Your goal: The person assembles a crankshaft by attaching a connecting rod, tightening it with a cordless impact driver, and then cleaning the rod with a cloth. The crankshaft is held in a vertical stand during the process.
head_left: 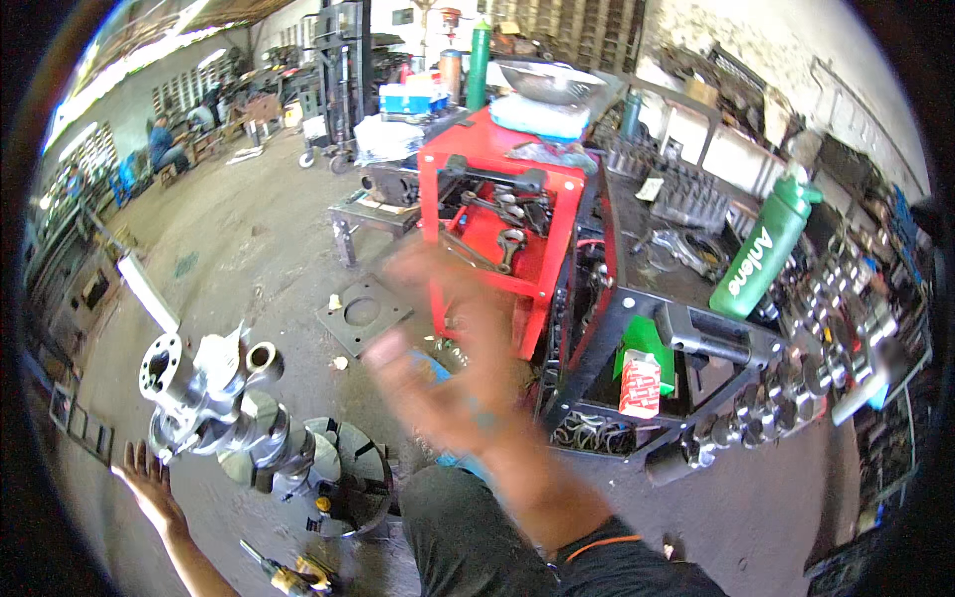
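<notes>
My left hand (154,493) is at the lower left with its fingers stretched out and apart. It is beside a shiny metal crankshaft (259,428); whether the fingertips touch it I cannot tell. The crankshaft has a drilled flange (164,368) at its upper end and rises from a dark round slotted base (353,468). My right hand (453,388) is raised at the middle, blurred by motion, thumb and fingers apart with nothing seen between them. Behind it are a red tool cart (497,159) and a square plate with a round hole (386,326) near the floor.
Connecting rods (509,247) lie in the cart. At the right, a black bench (686,323) bears a green bottle (766,244) and a red-and-white box (639,386). Another crankshaft (771,403) lies beyond. A yellow-and-black tool (293,577) lies by my legs. A seated person (164,147) is far left.
</notes>
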A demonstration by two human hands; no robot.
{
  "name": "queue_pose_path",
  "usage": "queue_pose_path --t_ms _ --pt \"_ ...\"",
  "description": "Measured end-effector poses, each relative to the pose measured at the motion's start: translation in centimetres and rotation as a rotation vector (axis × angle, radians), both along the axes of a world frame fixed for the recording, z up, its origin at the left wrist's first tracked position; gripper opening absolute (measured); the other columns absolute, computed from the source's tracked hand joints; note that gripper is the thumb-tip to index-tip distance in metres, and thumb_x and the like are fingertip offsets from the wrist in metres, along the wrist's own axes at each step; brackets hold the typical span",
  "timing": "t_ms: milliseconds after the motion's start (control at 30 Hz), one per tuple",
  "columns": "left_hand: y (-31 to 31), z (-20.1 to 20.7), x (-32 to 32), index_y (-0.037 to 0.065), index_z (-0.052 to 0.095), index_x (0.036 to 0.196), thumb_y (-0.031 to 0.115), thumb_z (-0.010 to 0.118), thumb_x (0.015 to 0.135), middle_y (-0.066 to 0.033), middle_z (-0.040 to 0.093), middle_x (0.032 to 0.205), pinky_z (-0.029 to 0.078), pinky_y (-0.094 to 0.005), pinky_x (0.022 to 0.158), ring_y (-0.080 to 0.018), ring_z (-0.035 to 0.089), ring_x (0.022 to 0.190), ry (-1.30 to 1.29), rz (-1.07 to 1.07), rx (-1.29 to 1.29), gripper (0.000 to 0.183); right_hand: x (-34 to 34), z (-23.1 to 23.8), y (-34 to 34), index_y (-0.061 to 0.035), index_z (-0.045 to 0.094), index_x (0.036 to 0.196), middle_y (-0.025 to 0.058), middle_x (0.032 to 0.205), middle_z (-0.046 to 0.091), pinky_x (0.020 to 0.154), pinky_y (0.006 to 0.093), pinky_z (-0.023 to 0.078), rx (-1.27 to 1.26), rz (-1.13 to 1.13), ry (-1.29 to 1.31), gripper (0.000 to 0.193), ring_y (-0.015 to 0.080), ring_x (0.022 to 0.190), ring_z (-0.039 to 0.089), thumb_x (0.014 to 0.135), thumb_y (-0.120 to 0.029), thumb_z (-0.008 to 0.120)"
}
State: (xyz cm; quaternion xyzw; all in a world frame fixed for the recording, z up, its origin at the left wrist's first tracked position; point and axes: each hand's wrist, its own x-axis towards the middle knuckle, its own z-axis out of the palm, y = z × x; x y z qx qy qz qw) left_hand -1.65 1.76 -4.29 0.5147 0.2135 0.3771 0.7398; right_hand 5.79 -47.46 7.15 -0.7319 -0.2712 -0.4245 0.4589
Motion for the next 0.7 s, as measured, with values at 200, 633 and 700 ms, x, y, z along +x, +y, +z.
queue_pose_path --t_ms 200,633,700 --pt "1.2 -2.1 0.2 0.009 0.032 0.153 0.077 0.029 0.094 -0.0156 0.040 0.154 0.029 -0.0485 0.115 -0.0340 0.042 0.139 0.038 -0.010 -0.077 0.089 6.1 9.4 -19.6 -0.0013 0.065 0.118 0.0224 0.119 0.064 0.104 0.0421 0.044 -0.382 -0.766 0.112 0.033 0.0375 0.119 0.058 0.089 -0.014 0.055" --pt "-0.3 -0.1 -3.5 0.004 0.046 0.142 0.066 0.024 0.102 -0.0180 0.060 0.132 0.051 -0.0383 0.088 -0.0259 0.066 0.101 0.000 0.133 0.060 0.077 12.2 2.9 -35.8 -0.0056 0.066 0.116 0.0193 0.118 0.066 0.096 0.0474 0.048 -1.100 -0.969 0.594 0.030 0.0381 0.111 0.062 0.088 -0.007 0.056" --pt "-0.3 0.5 -3.4 0.004 0.050 0.138 0.060 0.026 0.104 -0.0146 0.065 0.123 0.051 -0.0345 0.084 -0.0220 0.067 0.096 -0.044 0.217 0.018 0.070 12.0 4.0 -35.4 -0.0056 0.058 0.129 0.0194 0.128 0.062 0.098 0.0444 0.046 -0.989 -0.933 0.469 0.038 0.0374 0.117 0.059 0.091 -0.008 0.057"
